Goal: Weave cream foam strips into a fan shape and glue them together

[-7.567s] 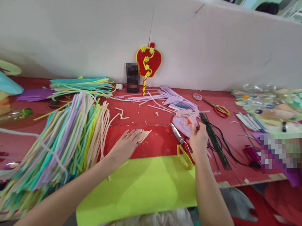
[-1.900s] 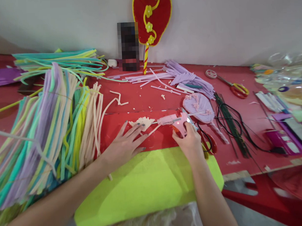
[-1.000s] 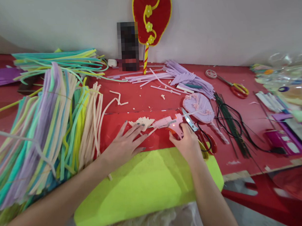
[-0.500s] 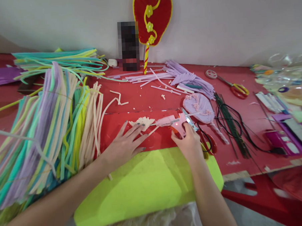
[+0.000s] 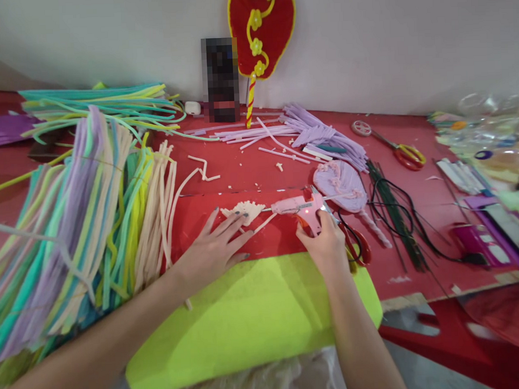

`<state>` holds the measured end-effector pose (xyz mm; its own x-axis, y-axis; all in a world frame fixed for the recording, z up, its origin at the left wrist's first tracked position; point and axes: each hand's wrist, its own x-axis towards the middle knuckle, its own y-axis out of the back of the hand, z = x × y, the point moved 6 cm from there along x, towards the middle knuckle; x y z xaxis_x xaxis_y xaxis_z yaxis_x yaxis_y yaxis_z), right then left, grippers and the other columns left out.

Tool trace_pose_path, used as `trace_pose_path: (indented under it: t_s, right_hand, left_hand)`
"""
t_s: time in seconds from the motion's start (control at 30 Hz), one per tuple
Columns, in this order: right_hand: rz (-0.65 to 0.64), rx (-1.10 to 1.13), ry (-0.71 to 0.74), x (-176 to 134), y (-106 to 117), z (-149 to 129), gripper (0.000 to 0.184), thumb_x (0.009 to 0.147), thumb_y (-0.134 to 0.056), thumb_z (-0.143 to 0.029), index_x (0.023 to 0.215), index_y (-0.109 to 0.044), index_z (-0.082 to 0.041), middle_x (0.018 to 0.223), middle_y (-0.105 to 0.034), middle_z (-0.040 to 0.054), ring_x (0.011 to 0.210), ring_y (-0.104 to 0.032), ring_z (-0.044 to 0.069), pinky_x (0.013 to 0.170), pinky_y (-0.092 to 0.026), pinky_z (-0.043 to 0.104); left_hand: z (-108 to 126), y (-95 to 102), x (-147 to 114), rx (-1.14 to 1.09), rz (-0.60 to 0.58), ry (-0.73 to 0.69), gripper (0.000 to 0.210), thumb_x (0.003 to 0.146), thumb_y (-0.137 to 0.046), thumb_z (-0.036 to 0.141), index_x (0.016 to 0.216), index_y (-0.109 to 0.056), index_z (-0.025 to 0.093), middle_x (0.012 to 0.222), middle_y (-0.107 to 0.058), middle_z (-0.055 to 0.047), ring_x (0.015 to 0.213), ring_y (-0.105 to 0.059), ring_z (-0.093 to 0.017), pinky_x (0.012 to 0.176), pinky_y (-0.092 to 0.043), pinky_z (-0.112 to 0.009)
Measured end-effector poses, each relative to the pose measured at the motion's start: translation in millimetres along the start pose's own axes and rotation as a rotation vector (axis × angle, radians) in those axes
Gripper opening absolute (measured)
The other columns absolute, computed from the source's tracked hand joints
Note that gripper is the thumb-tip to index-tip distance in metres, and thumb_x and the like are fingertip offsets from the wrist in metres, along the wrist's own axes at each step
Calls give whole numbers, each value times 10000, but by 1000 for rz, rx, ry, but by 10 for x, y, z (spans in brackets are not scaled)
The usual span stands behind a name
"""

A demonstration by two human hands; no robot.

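Note:
My left hand [image 5: 221, 240] lies flat with fingers spread, its fingertips resting on a small cream piece built of short pipe cleaner strips [image 5: 252, 211]. A loose cream pipe cleaner [image 5: 266, 223] sticks out past those fingers. My right hand [image 5: 327, 237] is wrapped round the handle of a pink hot glue gun [image 5: 299, 206], whose small light glows. The gun's metal nozzle points left, close to the right edge of the cream piece. Beyond the gun lies a lilac fan-shaped piece [image 5: 340, 185] with a twisted handle. Red-handled scissors [image 5: 361, 248] are partly hidden behind my right hand.
Bundled coloured pipe cleaners [image 5: 84, 225] crowd the left. Lilac pipe cleaners [image 5: 321, 135] lie at the back, near a standing red fan [image 5: 263, 34]. Yellow-red scissors [image 5: 410, 156], dark green stems [image 5: 396, 217] and a black cable [image 5: 434, 247] are on the right. A lime-green sheet [image 5: 248, 321] covers the front edge.
The glue gun in my right hand has shifted slightly right, its nozzle drawing back a little from the cream piece. My left hand stays in place.

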<state>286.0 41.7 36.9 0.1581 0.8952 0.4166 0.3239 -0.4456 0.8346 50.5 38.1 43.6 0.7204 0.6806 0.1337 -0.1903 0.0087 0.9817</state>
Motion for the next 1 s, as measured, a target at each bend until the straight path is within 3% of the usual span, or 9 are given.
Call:
trace_pose_path:
  t_s: [1.0]
  right_hand:
    - [3, 28, -55, -6, -13, 53, 343, 752, -572, -376, 1039, -539, -191, 880, -633, 97, 745, -602, 241, 625, -489, 360]
  left_hand:
    - [-2, 4, -7, -6, 6, -4, 413, 949, -409, 393, 1325, -497, 246, 1456, -427, -90, 1362, -362, -242, 1148, -176, -523]
